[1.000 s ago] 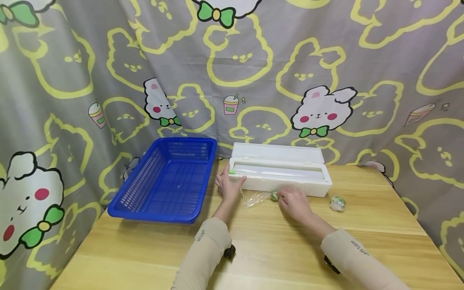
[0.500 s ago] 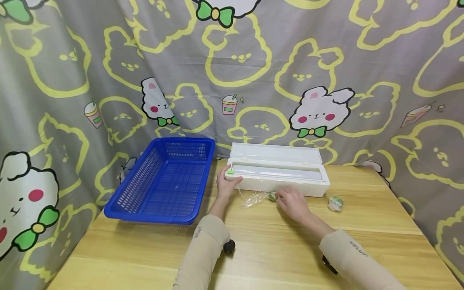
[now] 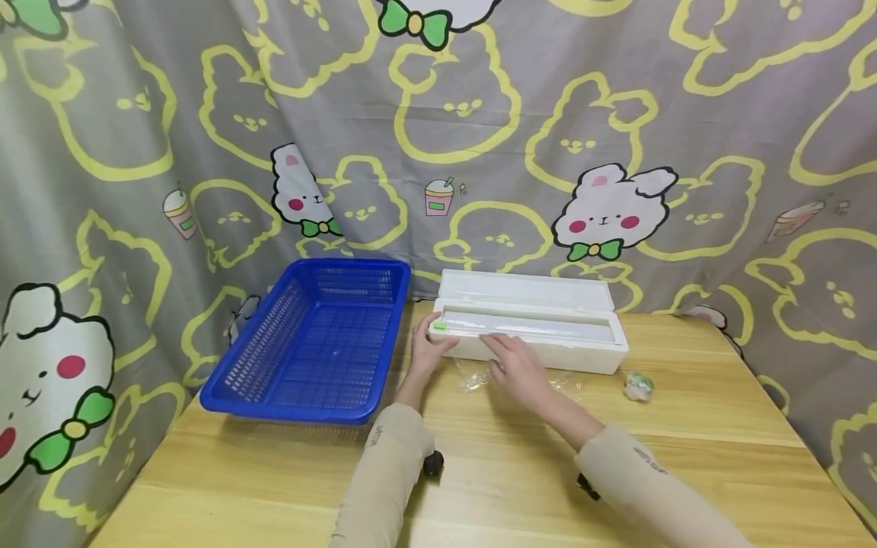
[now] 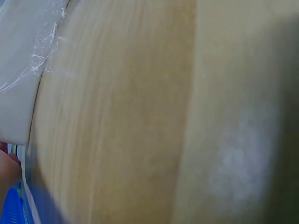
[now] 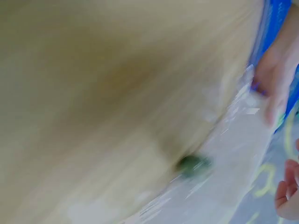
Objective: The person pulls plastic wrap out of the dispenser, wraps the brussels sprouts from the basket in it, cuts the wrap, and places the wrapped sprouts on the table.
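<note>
A white cling film dispenser lies on the table with its lid raised and a roll of film inside. My left hand grips its left end, thumb at the front, beside a green slider. My right hand is over the front edge, fingers extended and holding nothing visible. Loose clear film hangs from the front onto the table. In the right wrist view a small green item, blurred, lies by the film; the right hand hides it from the head view.
A blue plastic basket stands to the left of the dispenser. On the right lies a film-wrapped green and white ball. A patterned curtain hangs right behind the wooden table.
My right hand has let go of the small green item and moved left and up to the dispenser's front edge. The left hand has kept its grip on the left end.
</note>
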Demonstrator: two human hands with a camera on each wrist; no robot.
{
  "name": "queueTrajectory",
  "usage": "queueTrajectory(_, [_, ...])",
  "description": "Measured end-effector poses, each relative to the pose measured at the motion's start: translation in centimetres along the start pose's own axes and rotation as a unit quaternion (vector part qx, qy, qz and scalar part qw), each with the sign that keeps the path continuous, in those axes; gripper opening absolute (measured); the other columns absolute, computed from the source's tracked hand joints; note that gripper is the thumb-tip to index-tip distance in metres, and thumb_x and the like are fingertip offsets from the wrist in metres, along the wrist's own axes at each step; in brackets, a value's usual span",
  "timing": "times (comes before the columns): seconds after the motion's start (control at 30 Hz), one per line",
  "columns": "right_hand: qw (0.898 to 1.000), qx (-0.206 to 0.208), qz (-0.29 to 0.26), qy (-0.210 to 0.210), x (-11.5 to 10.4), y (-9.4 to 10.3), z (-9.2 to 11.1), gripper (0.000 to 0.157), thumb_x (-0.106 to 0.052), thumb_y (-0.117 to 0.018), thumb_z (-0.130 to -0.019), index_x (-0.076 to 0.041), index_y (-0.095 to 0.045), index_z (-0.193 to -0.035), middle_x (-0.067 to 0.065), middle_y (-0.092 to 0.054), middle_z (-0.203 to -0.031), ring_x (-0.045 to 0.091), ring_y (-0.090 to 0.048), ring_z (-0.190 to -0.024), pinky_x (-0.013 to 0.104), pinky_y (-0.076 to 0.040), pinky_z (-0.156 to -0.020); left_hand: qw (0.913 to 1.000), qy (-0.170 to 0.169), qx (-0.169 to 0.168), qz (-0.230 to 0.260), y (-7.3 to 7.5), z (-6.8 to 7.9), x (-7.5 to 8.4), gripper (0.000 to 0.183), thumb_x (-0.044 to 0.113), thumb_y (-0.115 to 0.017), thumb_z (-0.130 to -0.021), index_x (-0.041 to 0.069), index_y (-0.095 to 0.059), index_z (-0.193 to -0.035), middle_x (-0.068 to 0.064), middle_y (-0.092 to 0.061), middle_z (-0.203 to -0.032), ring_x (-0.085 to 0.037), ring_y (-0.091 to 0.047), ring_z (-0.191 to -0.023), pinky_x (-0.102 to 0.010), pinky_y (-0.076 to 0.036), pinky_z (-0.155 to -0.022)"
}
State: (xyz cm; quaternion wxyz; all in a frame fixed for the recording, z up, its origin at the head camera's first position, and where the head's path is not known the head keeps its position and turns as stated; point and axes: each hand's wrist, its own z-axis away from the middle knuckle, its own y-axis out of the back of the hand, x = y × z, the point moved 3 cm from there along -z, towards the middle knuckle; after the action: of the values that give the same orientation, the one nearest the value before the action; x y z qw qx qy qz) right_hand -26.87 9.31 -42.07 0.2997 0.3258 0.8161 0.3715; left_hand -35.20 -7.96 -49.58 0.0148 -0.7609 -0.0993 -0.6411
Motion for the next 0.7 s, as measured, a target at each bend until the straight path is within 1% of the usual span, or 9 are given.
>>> queueTrajectory(0.1, [0.998,-0.059,0.001,-0.006,-1.9,-1.3,-1.5,0.061,0.001,-0.063,-0.074,-0.001,-0.045,-0.132,0.014,-0.047,-0.134,0.018,-0.055,-0.068,0.025,-0.046,-0.058,0.9999,-0.001,-0.001,-0.015,0.1,-0.1,0.0,0.064,0.010,-0.078,-0.068,0.012,-0.051,-0.126,-0.015,-0.043,-0.121,-0.020,-0.041,-0.094,-0.031,-0.037,-0.080])
queueTrajectory(0.2, [0.993,-0.114,0.000,-0.010,-3.1,-2.7,-2.6,0.067,0.002,-0.060,-0.076,0.000,-0.035,-0.137,0.015,-0.034,-0.143,0.014,-0.047,-0.056,0.019,-0.036,-0.045,0.9996,-0.008,0.008,-0.027,0.1,-0.1,0.2,0.060,0.006,-0.076,-0.069,0.011,-0.053,-0.123,-0.015,-0.044,-0.118,-0.016,-0.038,-0.086,-0.021,-0.035,-0.070])
queueTrajectory(0.3, [0.991,-0.133,0.017,0.006,-3.7,-3.7,-3.4,0.067,0.004,-0.060,-0.075,0.001,-0.035,-0.137,0.016,-0.032,-0.144,0.021,-0.057,-0.068,0.021,-0.038,-0.046,0.9993,-0.015,0.020,-0.029,0.0,-0.1,0.2,0.050,0.000,-0.069,-0.074,0.010,-0.055,-0.121,-0.016,-0.046,-0.117,-0.016,-0.038,-0.082,-0.018,-0.033,-0.064])
queueTrajectory(0.4, [0.990,-0.135,0.044,0.014,-4.0,-4.3,-4.2,0.068,0.004,-0.063,-0.073,0.001,-0.038,-0.136,0.016,-0.034,-0.143,0.029,-0.060,-0.083,0.026,-0.042,-0.048,0.9967,-0.064,0.037,-0.034,-0.1,-0.6,-0.7,0.041,0.002,-0.064,-0.080,0.013,-0.057,-0.118,-0.015,-0.048,-0.112,-0.020,-0.042,-0.080,-0.021,-0.036,-0.063])
queueTrajectory(0.43, [0.989,-0.140,0.055,0.014,-3.9,-4.5,-4.4,0.069,0.004,-0.064,-0.072,0.000,-0.038,-0.136,0.015,-0.034,-0.143,0.029,-0.060,-0.081,0.027,-0.043,-0.049,0.9938,-0.095,0.047,-0.033,-0.4,-1.4,-2.3,0.037,0.007,-0.063,-0.082,0.016,-0.058,-0.118,-0.012,-0.049,-0.109,-0.018,-0.042,-0.079,-0.021,-0.036,-0.063])
queueTrajectory(0.5, [0.985,-0.149,0.080,0.010,-3.9,-5.0,-4.8,0.069,0.004,-0.063,-0.073,-0.003,-0.038,-0.137,0.013,-0.034,-0.144,0.028,-0.060,-0.074,0.028,-0.044,-0.048,0.9829,-0.167,0.067,-0.039,-1.0,-3.5,-6.5,0.032,0.018,-0.061,-0.086,0.022,-0.058,-0.118,-0.005,-0.050,-0.105,-0.013,-0.042,-0.080,-0.019,-0.035,-0.064])
queueTrajectory(0.57, [0.982,-0.158,0.100,0.004,-3.9,-5.5,-5.1,0.067,0.005,-0.061,-0.075,-0.005,-0.038,-0.137,0.011,-0.034,-0.144,0.027,-0.058,-0.070,0.029,-0.045,-0.048,0.9772,-0.188,0.074,-0.066,-1.6,-5.8,-10.7,0.034,0.018,-0.058,-0.088,0.020,-0.056,-0.122,-0.006,-0.051,-0.107,-0.015,-0.044,-0.085,-0.023,-0.039,-0.069])
queueTrajectory(0.63, [0.979,-0.164,0.125,-0.003,-4.0,-6.0,-5.3,0.064,0.004,-0.057,-0.078,-0.007,-0.038,-0.138,0.008,-0.033,-0.145,0.027,-0.058,-0.070,0.031,-0.046,-0.049,0.9687,-0.224,0.086,-0.064,-2.2,-7.5,-14.5,0.034,0.021,-0.056,-0.090,0.023,-0.055,-0.124,-0.001,-0.051,-0.107,-0.010,-0.042,-0.085,-0.017,-0.037,-0.067])
queueTrajectory(0.7, [0.976,-0.159,0.147,-0.010,-4.1,-6.4,-5.2,0.060,0.003,-0.054,-0.080,-0.009,-0.039,-0.138,0.006,-0.035,-0.144,0.027,-0.058,-0.071,0.033,-0.047,-0.048,0.9702,-0.215,0.083,-0.076,-1.9,-7.0,-13.9,0.037,0.013,-0.055,-0.089,0.020,-0.054,-0.125,-0.004,-0.052,-0.108,-0.013,-0.045,-0.087,-0.020,-0.039,-0.069])
